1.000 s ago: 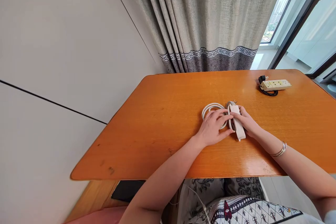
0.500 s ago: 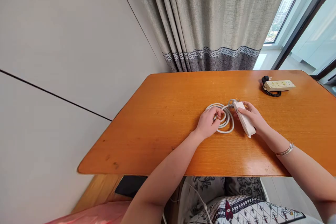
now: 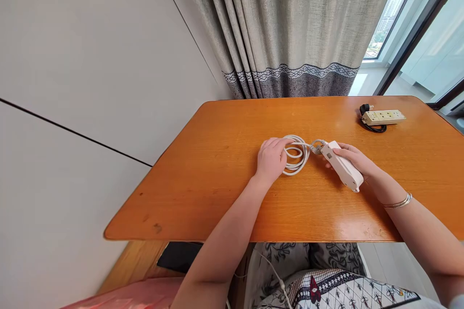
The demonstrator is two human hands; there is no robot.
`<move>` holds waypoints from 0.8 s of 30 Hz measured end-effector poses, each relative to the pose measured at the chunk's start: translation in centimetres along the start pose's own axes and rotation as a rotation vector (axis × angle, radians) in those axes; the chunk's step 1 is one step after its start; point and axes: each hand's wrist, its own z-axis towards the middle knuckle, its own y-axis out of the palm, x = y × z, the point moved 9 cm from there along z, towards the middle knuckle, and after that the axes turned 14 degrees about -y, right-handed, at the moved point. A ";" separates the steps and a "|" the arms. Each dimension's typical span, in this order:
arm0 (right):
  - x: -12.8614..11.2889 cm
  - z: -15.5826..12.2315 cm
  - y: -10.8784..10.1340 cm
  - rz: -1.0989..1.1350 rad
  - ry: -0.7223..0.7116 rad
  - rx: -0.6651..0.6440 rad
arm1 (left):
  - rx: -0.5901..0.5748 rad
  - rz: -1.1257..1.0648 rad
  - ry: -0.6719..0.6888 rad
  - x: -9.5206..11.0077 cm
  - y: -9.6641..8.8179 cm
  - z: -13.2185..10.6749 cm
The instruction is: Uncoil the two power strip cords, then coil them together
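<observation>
My right hand (image 3: 351, 157) is closed around a white power strip (image 3: 340, 164), thumb on top, tilted with its near end toward the table's front edge. From the strip's far end runs a white cable (image 3: 306, 154), looped in a loose coil to the left. My left hand (image 3: 271, 157) has its fingers curled over the left side of this coil; the fingertips are partly hidden. Between coil and strip, a plug (image 3: 316, 148) appears beside the strip's end, small and hard to make out.
A cream power strip (image 3: 384, 117) with a black plug (image 3: 364, 109) and black cord lies at the back right of the wooden table (image 3: 203, 178). Behind the table hangs a grey curtain (image 3: 297, 19); a pale wall (image 3: 90, 58) flanks its left side.
My left hand has moved left, drawing the coil the same way. The white power strip has shifted slightly right and turned in my right hand, its near end swinging outward.
</observation>
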 end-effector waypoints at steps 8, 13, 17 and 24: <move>2.4 -0.5 0.3 0.115 0.174 -0.039 | 0.166 -0.314 -0.222 -3.8 -1.7 0.9; 2.5 -0.1 -0.7 0.171 0.171 0.065 | 0.339 -0.816 -0.595 -10.4 -1.6 1.5; 1.5 0.1 -1.6 0.242 0.113 0.213 | 0.653 -0.932 -0.728 -17.3 -5.0 1.3; 0.9 0.1 -2.0 0.167 0.064 0.238 | 0.509 -0.600 -0.499 -20.7 -10.6 3.3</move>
